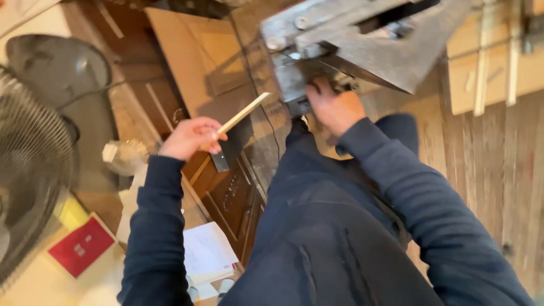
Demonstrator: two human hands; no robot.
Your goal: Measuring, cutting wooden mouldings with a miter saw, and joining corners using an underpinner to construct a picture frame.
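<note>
1. The left hand (190, 137) is closed around one end of a thin, pale wooden strip (245, 112), which angles up and away toward the metal machine (362, 45).
2. The right hand (334, 107) is wrapped on a dark part at the near lower edge of that machine; its fingers are curled shut, though what exactly they grip is blurred.
3. The two hands are well apart, and the strip's free end hangs in the air short of the machine, touching nothing.
4. Judging by this, the step in hand looks like bringing the strip to the machine while the other hand steadies or sets it.
5. The next move would seem to call for lining the strip's free end up with the machine's working part and keeping the right hand's fingers out of its path.
6. To the left stand a wire-guarded fan (28, 170), a red card (81, 246) and some white papers (207, 249) beside dark carved wooden panels (232, 198).
7. Plank flooring (498, 170) shows at right.
</note>
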